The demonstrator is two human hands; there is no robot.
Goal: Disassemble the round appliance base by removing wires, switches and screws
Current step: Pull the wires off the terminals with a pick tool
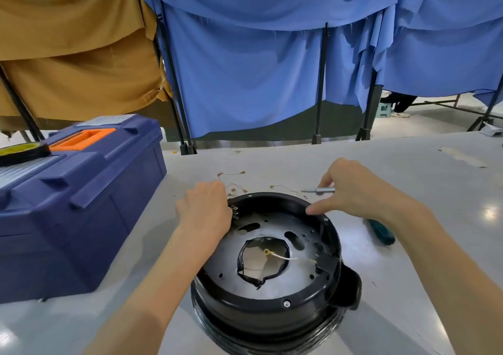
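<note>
Looking down, we find the round base (258, 316) sitting on the grey bench (408, 169) straight in front of us, open side up. Inside it, a white wire (281, 257) with a yellow ring terminal lies across the central hole, and a screw (286, 303) shows in the near rim. Our left hand (204, 213) grips the left rim, fingers curled over the edge beside the metal terminals (235, 213). Our right hand (356, 194) rests its thumb on the far right rim. Its curled fingers cover the end of a silver tool shaft (317, 190), and we cannot tell whether they hold it or only hang over it. Loose wires (231, 174) lie on the bench just beyond the base. A green-handled screwdriver (381, 233) lies to the right. A blue toolbox (81, 205) stands to the left with a tape roll (21, 151) on its lid.
</note>
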